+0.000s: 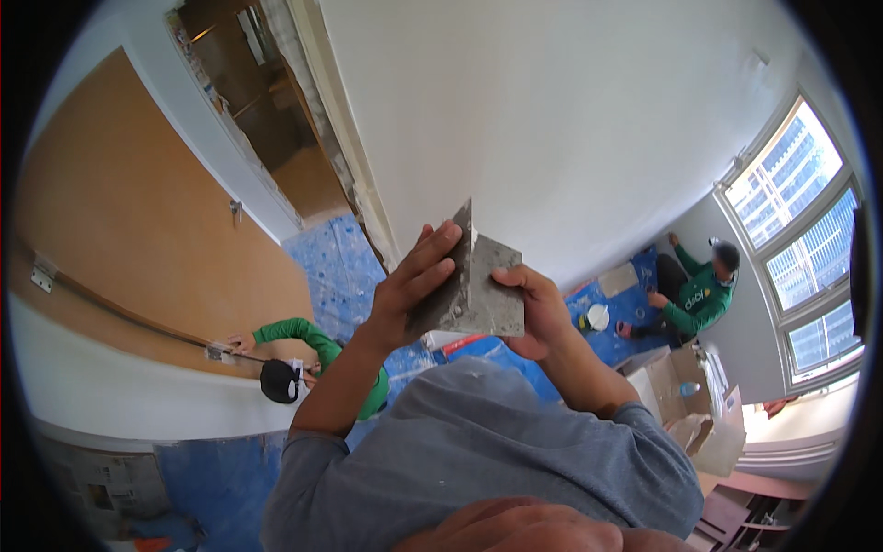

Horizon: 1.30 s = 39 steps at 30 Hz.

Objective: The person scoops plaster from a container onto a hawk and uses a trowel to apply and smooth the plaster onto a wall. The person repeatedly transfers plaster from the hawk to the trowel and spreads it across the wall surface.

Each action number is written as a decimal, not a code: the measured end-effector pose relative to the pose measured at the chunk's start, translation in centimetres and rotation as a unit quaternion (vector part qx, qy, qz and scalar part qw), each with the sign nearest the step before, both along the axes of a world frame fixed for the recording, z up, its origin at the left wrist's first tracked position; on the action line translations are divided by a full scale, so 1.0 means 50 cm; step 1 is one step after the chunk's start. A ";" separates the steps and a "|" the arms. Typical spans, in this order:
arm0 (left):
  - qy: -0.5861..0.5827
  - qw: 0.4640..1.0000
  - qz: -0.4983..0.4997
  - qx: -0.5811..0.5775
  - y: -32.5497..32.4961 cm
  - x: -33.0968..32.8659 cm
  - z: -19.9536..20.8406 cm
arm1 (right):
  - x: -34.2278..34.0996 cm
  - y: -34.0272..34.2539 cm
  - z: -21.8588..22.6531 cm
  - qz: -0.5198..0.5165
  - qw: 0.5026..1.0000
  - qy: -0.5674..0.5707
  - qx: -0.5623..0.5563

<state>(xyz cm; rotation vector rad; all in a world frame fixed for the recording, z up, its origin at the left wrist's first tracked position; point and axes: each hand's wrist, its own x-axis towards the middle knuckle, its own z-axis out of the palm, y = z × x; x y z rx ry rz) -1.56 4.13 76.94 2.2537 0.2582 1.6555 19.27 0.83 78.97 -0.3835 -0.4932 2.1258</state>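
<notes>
In front of my chest, my two hands hold two flat, grey, plaster-smeared putty scrapers against each other. My left hand [405, 290] grips the darker, steeply tilted scraper [455, 293], its fingers lying along the plate. My right hand [541, 317] pinches the squarer, lighter scraper [495, 290], thumb on top and the other fingers hidden beneath. The plates meet along the tilted one's edge, where a little white putty clings. Whether either has a handle cannot be seen.
A smooth white wall [552, 120] stands ahead. One person in green [317, 340] works by the wooden door [156, 184]; another [704, 294] sits near the window [786, 193]. Blue sheeting [336, 262], a white bucket [598, 317] and a cardboard box [667, 382] are on the floor.
</notes>
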 end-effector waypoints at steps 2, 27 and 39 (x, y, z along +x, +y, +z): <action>0.049 0.999 -0.002 -0.005 0.004 -0.022 -0.021 | -0.002 -0.006 0.009 -0.004 1.000 -0.011 -0.009; -0.270 0.572 -0.117 -0.766 -0.091 0.074 -0.104 | 0.145 0.015 -0.238 -0.156 0.517 -0.626 0.562; -0.254 0.540 -0.067 -0.799 -0.129 0.199 -0.214 | 0.219 0.051 -0.475 -0.100 0.991 -0.053 -0.079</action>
